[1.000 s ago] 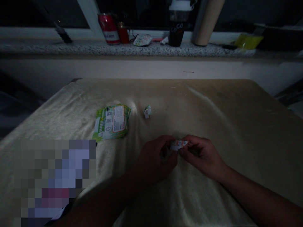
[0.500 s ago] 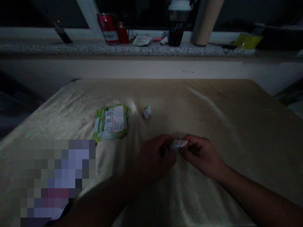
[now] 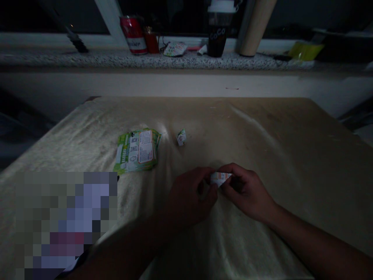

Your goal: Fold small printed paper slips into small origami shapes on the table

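Between my two hands is a small piece of folded printed paper (image 3: 220, 178), white with orange and dark print. My left hand (image 3: 192, 194) pinches its left end between thumb and fingers. The fingers of my right hand (image 3: 247, 190) close on its right end and cover part of it. Farther off on the cloth stands a small folded paper piece (image 3: 181, 137), white and green. To its left lies a stack of green printed leaflets (image 3: 138, 151), slightly fanned at the right edge.
A pale, wrinkled cloth (image 3: 262, 128) covers the table. On the speckled windowsill (image 3: 101, 60) behind stand a red can (image 3: 133, 35), a small red bottle (image 3: 151, 41), a dark cup with a white lid (image 3: 217, 33) and a tan cylinder (image 3: 256, 29). A pixelated patch hides the lower left.
The held paper has turned slightly, showing a larger white face below the orange print. My right fingers have shifted a little over its top edge; the stack and standing piece stay put.
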A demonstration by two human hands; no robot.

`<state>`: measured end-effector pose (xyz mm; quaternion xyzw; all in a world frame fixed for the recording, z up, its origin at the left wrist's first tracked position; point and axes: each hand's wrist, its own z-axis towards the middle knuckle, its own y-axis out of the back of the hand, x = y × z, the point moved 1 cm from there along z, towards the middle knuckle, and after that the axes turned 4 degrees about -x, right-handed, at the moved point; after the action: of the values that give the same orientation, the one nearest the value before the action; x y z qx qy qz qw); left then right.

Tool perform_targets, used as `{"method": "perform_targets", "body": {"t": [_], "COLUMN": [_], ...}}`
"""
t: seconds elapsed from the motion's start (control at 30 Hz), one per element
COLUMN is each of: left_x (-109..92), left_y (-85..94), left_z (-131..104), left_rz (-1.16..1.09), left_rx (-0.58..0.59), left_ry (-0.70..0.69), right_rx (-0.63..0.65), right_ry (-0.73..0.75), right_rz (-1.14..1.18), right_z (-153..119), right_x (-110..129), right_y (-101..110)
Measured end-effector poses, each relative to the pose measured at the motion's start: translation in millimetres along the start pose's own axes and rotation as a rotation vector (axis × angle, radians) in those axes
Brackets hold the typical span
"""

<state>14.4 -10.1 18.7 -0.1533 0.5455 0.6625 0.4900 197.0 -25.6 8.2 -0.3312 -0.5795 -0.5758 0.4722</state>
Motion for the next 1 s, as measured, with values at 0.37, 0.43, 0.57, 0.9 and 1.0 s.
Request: {"method": "perform_targets", "body": {"t": [0.37,0.43,0.57,0.9,1.0], "left_x": [3.6,7.8,15.1,8.2,5.9], "left_y": [5.3,2.9,-0.6,4.3,5.0], "left_z": [-0.5,-0.6,2.1,9.1,9.7], "left_rz": [-0.322,-0.469,-0.804,-0.866,-0.875], "left_rx": [0.082,0.09,0.105,0.178,0.188], "left_ry": [0.177,0.26,0.418,0.499,0.517], "right_rx": [0.016,0.018,0.012,0.015,0.021], "right_ry": [0.109,0.133,0.182,0.299,0.32], "right_rz": [-0.119,-0.128,-0.106,-0.13,-0.149], "right_z": [3.4,3.3,2.5,1.4,1.4], "right_x": [7.6,7.8,7.7,5.7,5.7], "right_y": [3.8,4.4,5.6,7.9,8.1]}}
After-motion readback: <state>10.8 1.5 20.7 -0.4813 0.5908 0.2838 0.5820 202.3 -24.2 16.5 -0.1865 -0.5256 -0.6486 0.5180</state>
